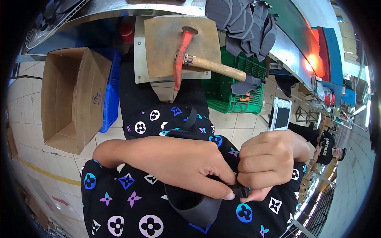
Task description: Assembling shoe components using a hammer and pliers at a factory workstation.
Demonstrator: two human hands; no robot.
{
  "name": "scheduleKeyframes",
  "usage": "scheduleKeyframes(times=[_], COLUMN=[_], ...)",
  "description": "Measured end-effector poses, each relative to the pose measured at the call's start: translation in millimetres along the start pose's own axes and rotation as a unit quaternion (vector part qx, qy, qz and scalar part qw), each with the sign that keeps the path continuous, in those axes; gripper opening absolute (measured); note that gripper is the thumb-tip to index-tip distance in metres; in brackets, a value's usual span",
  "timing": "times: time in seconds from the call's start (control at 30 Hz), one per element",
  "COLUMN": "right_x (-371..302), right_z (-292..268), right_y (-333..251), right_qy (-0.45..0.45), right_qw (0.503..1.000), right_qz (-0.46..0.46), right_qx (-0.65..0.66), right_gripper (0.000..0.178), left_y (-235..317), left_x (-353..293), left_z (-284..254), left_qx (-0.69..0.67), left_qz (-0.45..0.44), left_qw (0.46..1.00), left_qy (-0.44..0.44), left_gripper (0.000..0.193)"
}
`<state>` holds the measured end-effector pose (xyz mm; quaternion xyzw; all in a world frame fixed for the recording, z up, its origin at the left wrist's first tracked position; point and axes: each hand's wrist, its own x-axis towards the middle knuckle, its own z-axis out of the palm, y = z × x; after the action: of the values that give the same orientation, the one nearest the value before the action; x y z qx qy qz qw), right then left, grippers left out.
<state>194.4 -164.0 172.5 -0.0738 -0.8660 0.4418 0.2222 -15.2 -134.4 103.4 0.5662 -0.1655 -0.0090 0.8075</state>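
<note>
Brown cardboard makes up the open carton (91, 107) at far left, tilted against a blue crate (114, 91). Next comes the person's black patterned garment (133, 210), covering the lap. Beyond the lap, between the knees, a brown pad (162, 43) lies on a pale bolted plate (139, 59); on it rests a red-headed hammer (208, 64), its wooden handle pointing right over a green crate (242, 106).

Nearer, the left hand (198, 162) reaches across from the left, nearly closed, thumb and fingers bent around a black hollow piece (204, 214). This piece sits over the lap, below the left palm, its wide opening toward the wrist and its narrow end between the two hands. The right hand (270, 158), just beside, is curled like a fist and pinches at that narrow end; its fingertips are mostly hidden.

Above the green crate, dark grey soles (238, 20) hang in a pile at the edge of a metal surface (291, 49). Farther right, a co-worker (327, 146) appears in black clothing.
</note>
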Motion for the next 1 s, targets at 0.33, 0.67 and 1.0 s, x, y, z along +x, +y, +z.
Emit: scheduleKeyframes(times=[0.33,0.67,1.0], right_x=[-2.3,7.0,-3.8], right_z=[-14.4,69.7,78.6], right_y=[7.9,45.9,59.6], right_qy=[0.055,0.472,0.435], right_qw=[0.993,0.771,0.734], right_qz=[0.095,0.241,0.066], right_qx=[-0.042,0.354,0.517], right_gripper=[0.041,0.068,0.056], left_y=[10.3,-1.2,0.8], left_x=[-8.8,-5.3,0.9], left_z=[-6.4,8.6,10.9], left_qx=[0.012,-0.261,-0.275], left_qz=[0.011,-0.014,-0.020], left_qw=[0.995,0.921,0.927], left_qy=[0.094,0.288,0.256], left_gripper=[0.023,0.036,0.033])
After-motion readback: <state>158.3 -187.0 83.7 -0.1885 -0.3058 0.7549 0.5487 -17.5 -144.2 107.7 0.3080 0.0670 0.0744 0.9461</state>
